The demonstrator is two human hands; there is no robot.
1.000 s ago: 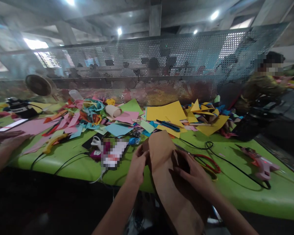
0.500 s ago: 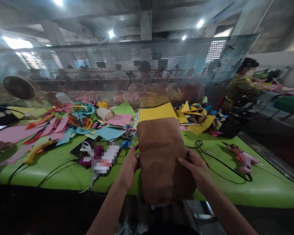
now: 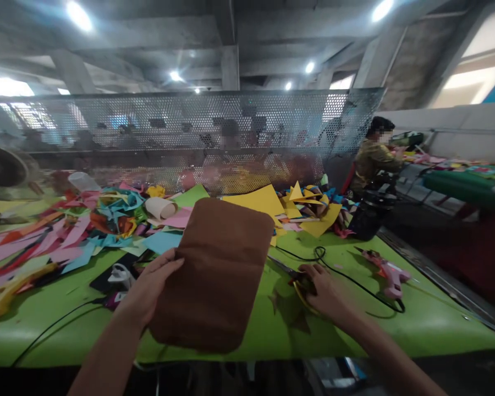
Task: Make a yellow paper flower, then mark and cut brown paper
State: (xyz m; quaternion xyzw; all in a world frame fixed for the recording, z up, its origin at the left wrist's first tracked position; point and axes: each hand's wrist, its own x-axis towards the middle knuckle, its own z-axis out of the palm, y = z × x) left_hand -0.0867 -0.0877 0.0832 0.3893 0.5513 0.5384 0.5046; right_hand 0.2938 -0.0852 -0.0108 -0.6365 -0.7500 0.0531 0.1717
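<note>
My left hand [image 3: 150,289] pinches the left edge of a brown sheet [image 3: 218,275] with rounded corners, thumb in front and fingers partly behind. The sheet is tilted above the green tabletop [image 3: 256,338], and faint creases cross it. It may be felt or paper; I cannot tell. To its right, my right hand [image 3: 324,289] is closed around the handles of a pair of scissors [image 3: 284,266], whose blades point up and left toward the sheet. A yellow handle loop shows below the fingers. Small brown scraps [image 3: 300,322] lie beside this hand.
A pink glue gun [image 3: 385,272] with a black cord lies at the right, a yellow glue gun [image 3: 20,286] at the left. Coloured paper pieces [image 3: 119,212] heap along the back before a perforated metal screen [image 3: 190,121]. A person [image 3: 375,154] sits at the far right.
My right hand has left the brown sheet and taken hold of the scissors on the table. My left hand has moved the sheet leftward and tilted it. The view has shifted right.
</note>
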